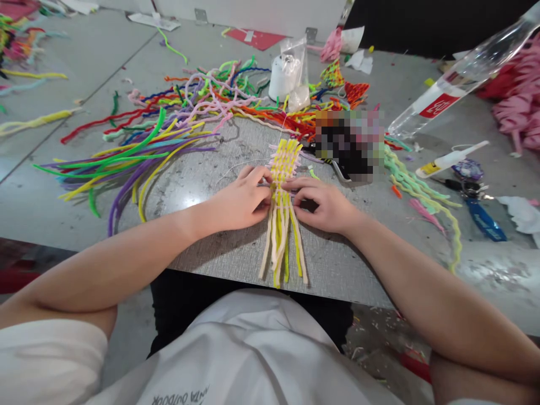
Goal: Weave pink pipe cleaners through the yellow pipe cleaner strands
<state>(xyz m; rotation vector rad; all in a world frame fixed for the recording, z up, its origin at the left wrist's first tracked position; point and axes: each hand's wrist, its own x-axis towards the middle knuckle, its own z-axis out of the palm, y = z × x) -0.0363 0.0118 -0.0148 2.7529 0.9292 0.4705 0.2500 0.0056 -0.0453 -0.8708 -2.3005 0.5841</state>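
left hand (243,199) pinching the left edge of a yellow-and-pink woven strip (286,162), right hand (324,206) pinching its right edge, grey table (230,254) beneath

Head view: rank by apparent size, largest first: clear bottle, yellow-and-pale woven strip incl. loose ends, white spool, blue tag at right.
1. Clear bottle, cut off at the frame edge
2. Woven strip, partly covered by the hands
Last, unranked: white spool and blue tag; too close to call.
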